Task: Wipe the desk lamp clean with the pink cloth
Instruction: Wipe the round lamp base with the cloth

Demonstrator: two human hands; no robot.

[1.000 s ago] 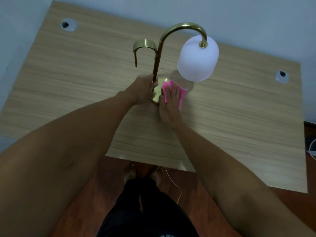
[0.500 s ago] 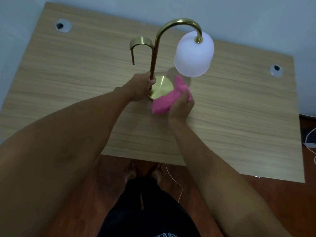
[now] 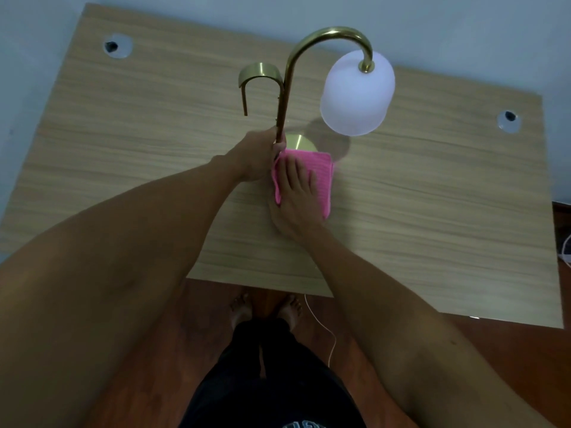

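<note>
The desk lamp stands mid-table: a curved brass stem point(image 3: 285, 97), a round brass base point(image 3: 298, 143), a white frosted shade point(image 3: 357, 94) hanging at the right and a short brass hook point(image 3: 259, 74) at the left. My left hand point(image 3: 258, 156) grips the stem just above the base. The pink cloth point(image 3: 319, 174) lies spread flat over the near part of the base and the table. My right hand point(image 3: 295, 193) presses down on the cloth with fingers spread flat.
The wooden table point(image 3: 432, 211) has two round cable holes, at the back left point(image 3: 116, 46) and at the right point(image 3: 509, 120). A pale wall runs behind the table. Below the near edge are my feet, a wooden floor and a thin white cable point(image 3: 324, 329).
The right hand had lifted the bunched cloth off the base half a second ago; now the cloth is laid flat on the base's near side under the palm. The left hand kept hold of the stem.
</note>
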